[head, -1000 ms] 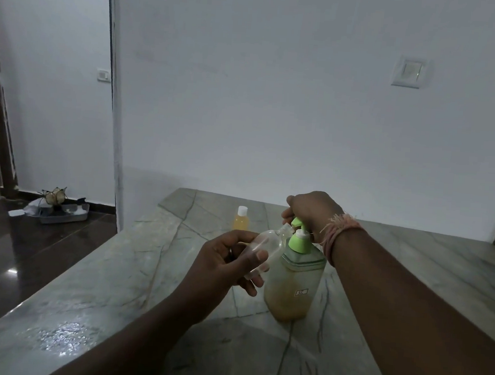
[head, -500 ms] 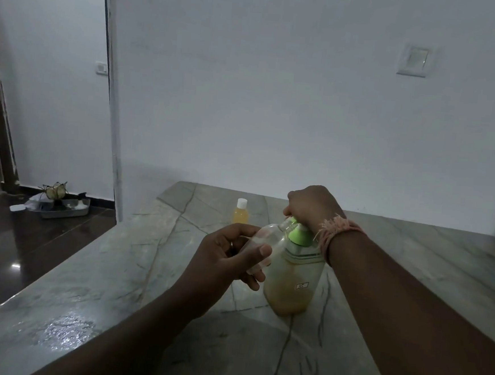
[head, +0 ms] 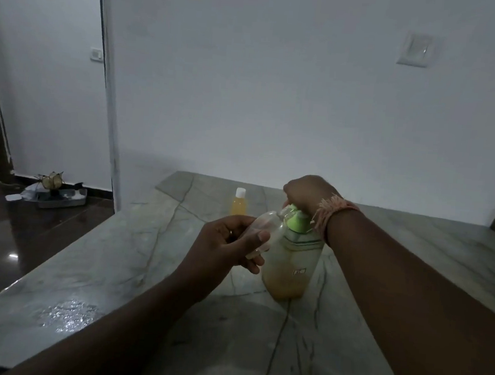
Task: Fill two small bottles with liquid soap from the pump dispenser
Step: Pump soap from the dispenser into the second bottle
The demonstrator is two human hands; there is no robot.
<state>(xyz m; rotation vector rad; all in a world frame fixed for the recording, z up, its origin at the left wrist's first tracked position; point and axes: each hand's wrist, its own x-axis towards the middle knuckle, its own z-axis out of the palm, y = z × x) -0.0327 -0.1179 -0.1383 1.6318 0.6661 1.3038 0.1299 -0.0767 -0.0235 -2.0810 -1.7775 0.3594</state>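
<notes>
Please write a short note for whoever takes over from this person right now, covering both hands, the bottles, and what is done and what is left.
Left hand: holds the clear small bottle tilted, its mouth at the spout of the pump dispenser.
Right hand: rests on the green pump head.
The dispenser stands on the marble counter, partly full of yellowish soap.
Done: a capped bottle, filled with yellow soap, stands further back.
Left: fill the held bottle, which looks nearly empty, then cap it. Its cap is not in view.
</notes>
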